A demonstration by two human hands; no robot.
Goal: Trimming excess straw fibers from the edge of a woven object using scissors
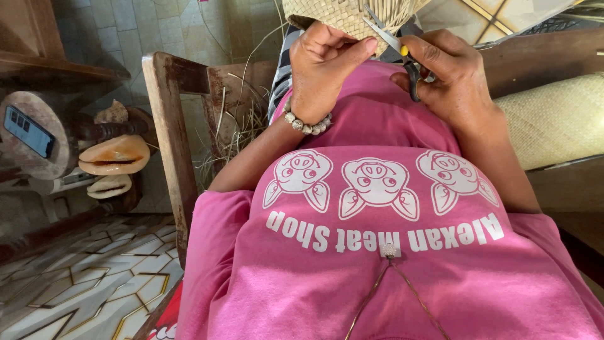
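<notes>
My left hand (pixel 324 66) grips the lower edge of a woven straw piece (pixel 343 16) at the top of the view; a beaded bracelet sits on that wrist. My right hand (pixel 456 79) holds a pair of scissors (pixel 396 47) with dark handles and a yellow spot. The blades point up and left against the woven edge, just beside my left thumb. Both hands rest above my lap, over a pink shirt with white printed pig heads.
A worn wooden chair frame (pixel 170 126) stands at my left with loose dry straw strands (pixel 236 126) on it. Large seashells (pixel 114 156) and a phone (pixel 28 131) lie on wooden stands at far left. A rolled woven mat (pixel 557 116) lies at right. The floor is tiled.
</notes>
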